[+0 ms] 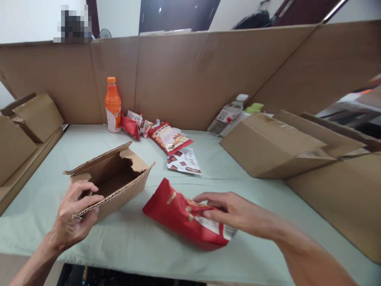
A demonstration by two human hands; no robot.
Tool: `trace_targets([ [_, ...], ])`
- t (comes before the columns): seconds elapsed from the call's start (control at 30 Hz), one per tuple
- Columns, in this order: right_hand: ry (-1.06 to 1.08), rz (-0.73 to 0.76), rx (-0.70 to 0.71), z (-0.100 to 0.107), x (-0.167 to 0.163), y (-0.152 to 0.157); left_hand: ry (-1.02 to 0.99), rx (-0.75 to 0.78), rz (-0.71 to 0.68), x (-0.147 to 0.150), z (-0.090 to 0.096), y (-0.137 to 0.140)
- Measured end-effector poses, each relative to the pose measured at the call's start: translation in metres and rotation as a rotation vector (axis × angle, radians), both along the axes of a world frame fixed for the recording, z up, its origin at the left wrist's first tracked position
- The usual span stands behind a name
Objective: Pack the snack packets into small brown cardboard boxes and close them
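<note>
The cardboard box (129, 192) is gripped by its rim in the fingers of the left hand (73, 216) — over the desk (119, 248), right of it, the red packet (181, 218) is grasped by the right hand (233, 208).

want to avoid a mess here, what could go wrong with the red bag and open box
The left hand holds the open box by one edge, so it could tilt or bend if knocked. The right hand touches the red bag from above, and a loose grip there might slip. The bulky bag might snag if put inside.
</note>
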State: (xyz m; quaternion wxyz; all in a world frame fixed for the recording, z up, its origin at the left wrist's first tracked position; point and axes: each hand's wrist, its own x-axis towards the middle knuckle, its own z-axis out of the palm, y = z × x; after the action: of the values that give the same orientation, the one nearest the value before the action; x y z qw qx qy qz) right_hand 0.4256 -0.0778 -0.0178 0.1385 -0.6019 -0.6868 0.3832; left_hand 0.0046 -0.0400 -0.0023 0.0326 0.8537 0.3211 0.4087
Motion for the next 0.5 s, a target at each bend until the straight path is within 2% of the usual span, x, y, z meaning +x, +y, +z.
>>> trace_targets([
  [0.2, -0.038, 0.092, -0.083, -0.024, 0.006, 0.037, 0.040, 0.009, 0.003, 0.000, 0.000, -0.001],
  [0.33, -0.175, 0.094, -0.015, -0.032, -0.004, 0.041, 0.063, 0.002, -0.021, 0.000, 0.000, -0.001],
  [0.5, -0.175, 0.141, 0.035, -0.030, -0.021, 0.037, 0.054, 0.004, -0.053, 0.002, -0.001, 0.000],
])
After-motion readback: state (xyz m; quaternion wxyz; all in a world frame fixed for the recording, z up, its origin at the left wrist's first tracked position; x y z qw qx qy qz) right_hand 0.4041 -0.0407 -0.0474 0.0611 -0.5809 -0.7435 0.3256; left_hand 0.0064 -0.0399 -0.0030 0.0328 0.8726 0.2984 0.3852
